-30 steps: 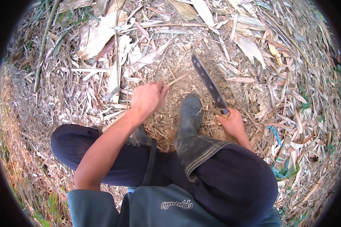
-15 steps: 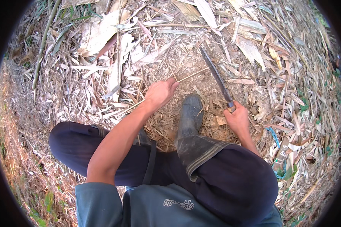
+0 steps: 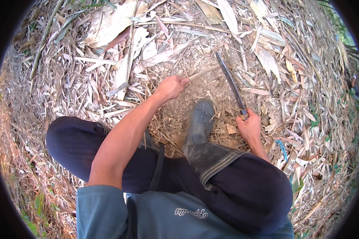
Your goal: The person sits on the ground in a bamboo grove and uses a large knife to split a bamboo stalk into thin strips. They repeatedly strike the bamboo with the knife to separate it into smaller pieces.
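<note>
Fingers point(image 3: 184, 82) of left hand point(image 3: 170, 88) pinch stick point(image 3: 202, 74), angled forward-right, near end unseen; right hand point(image 3: 249, 125) wraps knife point(image 3: 230, 81), angled forward-left.

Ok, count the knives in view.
1: the knife in the right hand, its blade near the far end of the strip in the left hand. Others could be hidden under the dry litter.

Dry leaves and pale husks point(image 3: 92, 88) cover the ground in a tangled layer. At the upper left lies a broad cream sheath point(image 3: 107, 28), with a long greenish stalk point(image 3: 46, 42) slanting to its left. A flat tan piece point(image 3: 210, 12) lies near the top edge. On the right, a bright blue strip point(image 3: 282, 150) rests among the litter, and green foliage point(image 3: 343, 28) shows toward the upper right rim.
</note>
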Tool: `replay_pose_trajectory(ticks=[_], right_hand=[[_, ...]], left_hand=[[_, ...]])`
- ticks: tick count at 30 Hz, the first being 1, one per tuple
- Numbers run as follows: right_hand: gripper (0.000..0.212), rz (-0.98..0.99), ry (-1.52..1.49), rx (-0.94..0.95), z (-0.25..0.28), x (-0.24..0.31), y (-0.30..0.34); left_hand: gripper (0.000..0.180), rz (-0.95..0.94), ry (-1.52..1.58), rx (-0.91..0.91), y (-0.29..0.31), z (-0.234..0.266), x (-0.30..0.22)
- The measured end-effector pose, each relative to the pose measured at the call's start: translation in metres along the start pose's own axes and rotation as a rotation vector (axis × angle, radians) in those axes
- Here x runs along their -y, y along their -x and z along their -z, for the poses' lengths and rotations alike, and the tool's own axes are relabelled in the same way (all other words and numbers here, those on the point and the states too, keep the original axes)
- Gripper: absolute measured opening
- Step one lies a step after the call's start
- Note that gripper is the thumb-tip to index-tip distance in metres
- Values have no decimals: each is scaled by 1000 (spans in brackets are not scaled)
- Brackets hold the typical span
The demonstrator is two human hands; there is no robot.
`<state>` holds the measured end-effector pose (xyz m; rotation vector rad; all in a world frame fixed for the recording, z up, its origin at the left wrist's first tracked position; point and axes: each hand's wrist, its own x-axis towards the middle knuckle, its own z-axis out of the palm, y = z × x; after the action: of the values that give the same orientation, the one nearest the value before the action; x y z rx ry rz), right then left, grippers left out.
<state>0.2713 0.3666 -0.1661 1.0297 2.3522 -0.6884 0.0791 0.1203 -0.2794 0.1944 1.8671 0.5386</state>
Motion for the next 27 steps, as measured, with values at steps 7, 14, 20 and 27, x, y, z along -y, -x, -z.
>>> replay_pose_trajectory(ticks=[7,14,20,27], right_hand=[[26,88,51,-21,-11,4,-11],[24,106,159,-43,-19,-7,-20],[18,248,-152,-88,35,76,-1],[22,1290,-1000,-109,85,115,-18]], left_hand=[[55,-24,234,54,-17,-19,25],[55,42,240,221,-14,9,7],[57,-5,127,171,-32,2,15],[46,-16,4,130,1,29,-15]])
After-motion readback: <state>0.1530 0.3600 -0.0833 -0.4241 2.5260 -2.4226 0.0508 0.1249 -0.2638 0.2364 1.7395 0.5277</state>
